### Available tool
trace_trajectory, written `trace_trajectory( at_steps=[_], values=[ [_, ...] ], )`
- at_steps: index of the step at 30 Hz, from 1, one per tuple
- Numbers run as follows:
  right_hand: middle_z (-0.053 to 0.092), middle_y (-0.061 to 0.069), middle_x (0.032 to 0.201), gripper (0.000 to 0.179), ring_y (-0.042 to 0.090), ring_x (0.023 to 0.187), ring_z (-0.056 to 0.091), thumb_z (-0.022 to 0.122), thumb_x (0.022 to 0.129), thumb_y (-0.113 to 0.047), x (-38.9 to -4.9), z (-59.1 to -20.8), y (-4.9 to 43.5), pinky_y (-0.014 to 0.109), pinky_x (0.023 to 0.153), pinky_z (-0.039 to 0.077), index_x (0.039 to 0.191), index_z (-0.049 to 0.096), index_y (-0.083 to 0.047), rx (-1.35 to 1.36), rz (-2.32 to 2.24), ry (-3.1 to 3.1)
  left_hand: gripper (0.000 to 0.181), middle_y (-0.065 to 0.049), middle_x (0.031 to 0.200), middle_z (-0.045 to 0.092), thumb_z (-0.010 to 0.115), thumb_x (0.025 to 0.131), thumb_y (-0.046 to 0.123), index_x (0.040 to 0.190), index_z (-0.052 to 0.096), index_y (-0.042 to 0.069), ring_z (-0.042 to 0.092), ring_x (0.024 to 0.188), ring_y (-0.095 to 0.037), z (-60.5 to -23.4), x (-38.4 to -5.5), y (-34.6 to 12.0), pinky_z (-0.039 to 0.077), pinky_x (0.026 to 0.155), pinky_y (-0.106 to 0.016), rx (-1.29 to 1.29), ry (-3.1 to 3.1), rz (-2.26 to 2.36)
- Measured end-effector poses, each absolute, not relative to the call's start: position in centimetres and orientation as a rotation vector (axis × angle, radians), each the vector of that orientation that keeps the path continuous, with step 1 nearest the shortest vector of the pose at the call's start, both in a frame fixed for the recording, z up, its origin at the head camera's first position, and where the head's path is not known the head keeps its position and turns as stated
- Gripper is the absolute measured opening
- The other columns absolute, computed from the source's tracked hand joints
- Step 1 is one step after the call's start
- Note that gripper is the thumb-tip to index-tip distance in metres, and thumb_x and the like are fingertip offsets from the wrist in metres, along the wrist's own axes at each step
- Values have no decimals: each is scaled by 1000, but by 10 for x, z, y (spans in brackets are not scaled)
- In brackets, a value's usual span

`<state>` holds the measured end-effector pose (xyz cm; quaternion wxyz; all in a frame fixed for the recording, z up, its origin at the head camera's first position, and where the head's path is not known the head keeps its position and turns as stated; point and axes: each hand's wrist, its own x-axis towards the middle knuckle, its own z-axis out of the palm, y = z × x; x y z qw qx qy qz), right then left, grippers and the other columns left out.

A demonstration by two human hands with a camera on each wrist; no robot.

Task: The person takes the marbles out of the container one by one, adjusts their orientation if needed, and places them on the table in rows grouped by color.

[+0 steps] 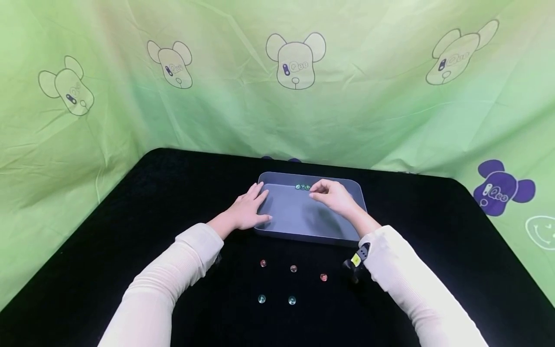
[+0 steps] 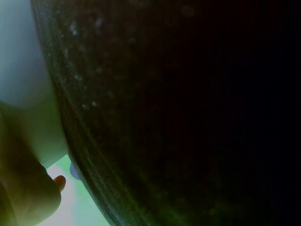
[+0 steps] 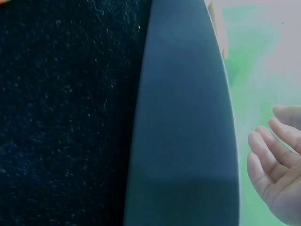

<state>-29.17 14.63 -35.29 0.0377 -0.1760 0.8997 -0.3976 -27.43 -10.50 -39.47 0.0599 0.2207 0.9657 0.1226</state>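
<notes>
A grey rectangular tray lies on the black cloth. Along its far inner wall sits a short row of small green glass marbles. My right hand reaches over the tray's right side, fingertips right beside the row's right end, with a gap between thumb and index finger. In the right wrist view its fingers curve loosely beyond the tray wall. Spread across the tray's left rim, my left hand has its fingers straight. The left wrist view is mostly dark, with part of that hand at lower left.
On the black table cloth before the tray lie three reddish marbles, at left, middle and right. Nearer are two pale green-blue marbles. A green printed curtain hangs behind and at the sides.
</notes>
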Motion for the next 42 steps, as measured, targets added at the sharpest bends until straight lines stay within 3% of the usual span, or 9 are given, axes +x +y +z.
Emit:
trace_trajectory(
  at_steps=[25, 42],
  values=[
    [58, 11, 85, 17, 21, 75, 51, 60, 78, -12, -326, -361, 140, 29, 64, 39, 90, 58, 0, -466, -1137, 2774, 73, -8, 144, 1, 46, 83, 48, 138, 19, 9, -4, 129, -21, -394, -274, -106, 16, 97, -44, 678, 2924, 389],
    [59, 11, 80, 19, 14, 65, 52, 60, 77, -7, -342, -366, 139, 24, 56, 39, 92, 58, 5, -409, -1153, 2772, 74, -8, 144, 1, 46, 83, 49, 139, 18, 10, -5, 129, -19, -396, -274, -105, 16, 97, -44, 670, 2927, 384]
  ],
)
